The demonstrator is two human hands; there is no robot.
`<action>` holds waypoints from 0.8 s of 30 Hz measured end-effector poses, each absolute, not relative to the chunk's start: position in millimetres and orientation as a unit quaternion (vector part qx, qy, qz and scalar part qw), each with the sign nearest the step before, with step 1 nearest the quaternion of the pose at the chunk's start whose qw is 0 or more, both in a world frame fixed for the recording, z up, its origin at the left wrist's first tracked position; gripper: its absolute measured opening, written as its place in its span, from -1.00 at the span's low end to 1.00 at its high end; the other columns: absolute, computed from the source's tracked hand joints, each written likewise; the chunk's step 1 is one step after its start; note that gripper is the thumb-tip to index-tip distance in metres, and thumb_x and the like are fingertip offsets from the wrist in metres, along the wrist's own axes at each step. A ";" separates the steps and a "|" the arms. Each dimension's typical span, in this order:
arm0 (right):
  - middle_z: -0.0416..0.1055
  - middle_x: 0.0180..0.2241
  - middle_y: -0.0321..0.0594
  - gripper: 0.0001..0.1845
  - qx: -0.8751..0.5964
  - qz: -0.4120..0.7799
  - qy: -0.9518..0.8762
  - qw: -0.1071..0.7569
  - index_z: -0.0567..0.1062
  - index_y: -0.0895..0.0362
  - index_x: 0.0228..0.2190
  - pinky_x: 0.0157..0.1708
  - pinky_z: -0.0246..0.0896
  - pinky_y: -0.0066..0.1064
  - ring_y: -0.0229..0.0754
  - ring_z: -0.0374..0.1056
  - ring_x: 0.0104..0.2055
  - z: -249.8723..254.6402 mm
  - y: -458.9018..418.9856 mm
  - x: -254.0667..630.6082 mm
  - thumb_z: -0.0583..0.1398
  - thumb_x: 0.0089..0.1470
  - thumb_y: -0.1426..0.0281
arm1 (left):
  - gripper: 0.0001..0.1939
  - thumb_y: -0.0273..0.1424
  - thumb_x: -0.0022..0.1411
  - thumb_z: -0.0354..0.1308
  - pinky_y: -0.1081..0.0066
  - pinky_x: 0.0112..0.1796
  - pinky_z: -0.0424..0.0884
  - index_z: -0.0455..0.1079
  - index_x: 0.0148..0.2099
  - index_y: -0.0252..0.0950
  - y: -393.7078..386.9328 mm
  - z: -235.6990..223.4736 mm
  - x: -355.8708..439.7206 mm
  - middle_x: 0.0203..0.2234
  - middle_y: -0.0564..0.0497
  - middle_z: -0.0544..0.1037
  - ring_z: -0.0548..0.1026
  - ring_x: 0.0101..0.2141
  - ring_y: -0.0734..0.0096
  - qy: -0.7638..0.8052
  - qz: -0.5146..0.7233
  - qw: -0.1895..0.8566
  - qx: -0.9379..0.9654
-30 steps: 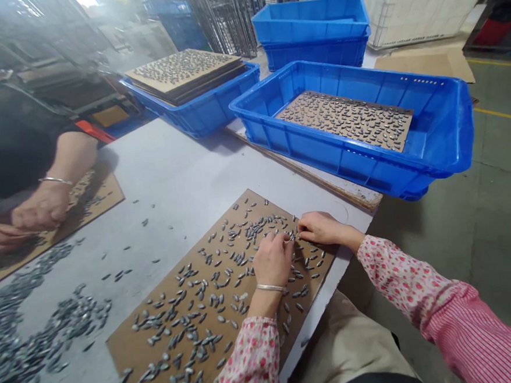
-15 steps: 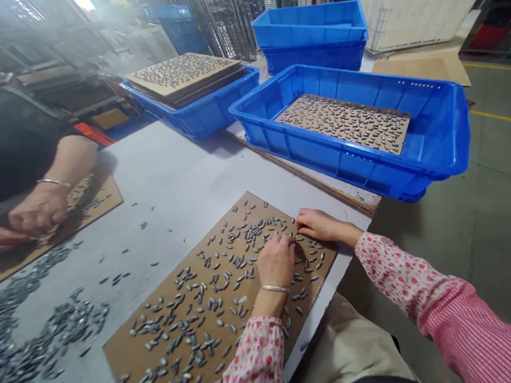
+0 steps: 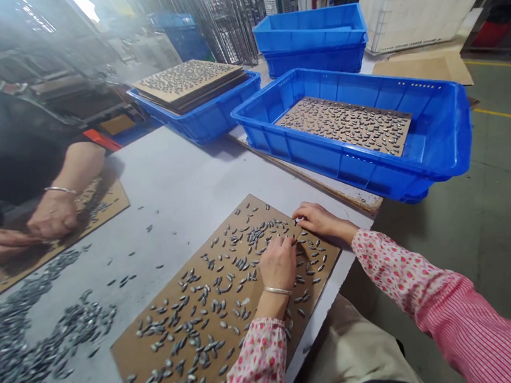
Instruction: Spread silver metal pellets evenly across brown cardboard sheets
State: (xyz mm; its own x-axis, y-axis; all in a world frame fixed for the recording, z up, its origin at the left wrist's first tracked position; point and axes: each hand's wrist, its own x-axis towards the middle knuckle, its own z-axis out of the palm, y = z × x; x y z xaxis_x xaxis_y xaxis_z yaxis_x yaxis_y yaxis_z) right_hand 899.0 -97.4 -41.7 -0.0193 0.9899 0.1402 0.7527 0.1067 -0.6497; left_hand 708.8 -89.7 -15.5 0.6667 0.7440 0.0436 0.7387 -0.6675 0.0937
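A brown board [image 3: 138, 360] lies on the white table, scattered with small grey spindle-shaped metal pieces [image 3: 256, 235]. My left hand [image 3: 278, 264] rests low over the board's right part, its fingers bent down and pressed together; whatever lies at their tips is hidden. Beside it, my right hand [image 3: 316, 218] reaches over the board's far right edge. Its thumb and forefinger are pinched at a single dark grey piece [image 3: 295, 221]. The pieces by my hands lie apart from each other, while those further left are denser, some touching.
Loose grey pieces are heaped on the table [image 3: 150, 181] at left. Across it, a co-worker's hands [image 3: 53, 214] work over another board [image 3: 116, 195]. A blue crate [image 3: 353, 158] holds a covered board; another crate [image 3: 202, 128] holds stacked boards [image 3: 186, 82].
My right hand has shifted slightly away from me, its fingertips now at the piece by the board's far edge. My left hand stays nearly in place. The view has shifted slightly.
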 end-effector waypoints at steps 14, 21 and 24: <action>0.38 -0.37 -0.25 -0.93 -0.629 0.246 -0.699 0.236 0.53 0.16 -0.38 -0.27 0.07 -0.47 -0.26 0.28 -0.29 -18.9 -105.8 896.9 0.22 0.06 0.44 | -0.78 -0.29 0.29 0.00 0.43 -0.23 0.30 0.47 -0.19 -0.15 -82.6 -2.0 702.1 -0.24 0.01 0.49 0.43 -0.19 0.36 0.426 0.028 0.146 0.892; 0.40 -0.29 -0.22 -0.87 -0.632 0.230 -0.720 0.170 0.51 0.12 -0.32 -0.34 0.02 -0.47 -0.24 0.28 -0.26 -21.8 -116.7 900.2 0.18 0.12 0.35 | -0.78 -0.29 0.27 0.00 0.38 -0.23 0.32 0.48 -0.22 -0.17 -67.4 5.6 719.9 -0.23 -0.01 0.49 0.45 -0.19 0.31 0.451 0.008 0.122 0.884; 0.40 -0.29 -0.21 -0.86 -0.626 0.230 -0.727 0.161 0.50 0.13 -0.32 -0.35 0.02 -0.46 -0.24 0.28 -0.27 -22.1 -119.6 899.6 0.15 0.14 0.35 | -0.75 -0.29 0.29 -0.04 0.36 -0.22 0.34 0.48 -0.22 -0.16 -62.3 -0.2 722.8 -0.24 -0.03 0.48 0.44 -0.18 0.28 0.437 -0.017 0.099 0.894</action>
State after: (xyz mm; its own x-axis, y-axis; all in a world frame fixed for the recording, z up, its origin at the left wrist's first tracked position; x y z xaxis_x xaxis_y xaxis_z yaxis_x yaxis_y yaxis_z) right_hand 899.6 -119.6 -22.1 -0.1644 0.9849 -0.0544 0.8365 0.1100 -0.5368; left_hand 722.8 -62.3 -0.2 0.6182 0.7773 -0.1168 0.7840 -0.5992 0.1620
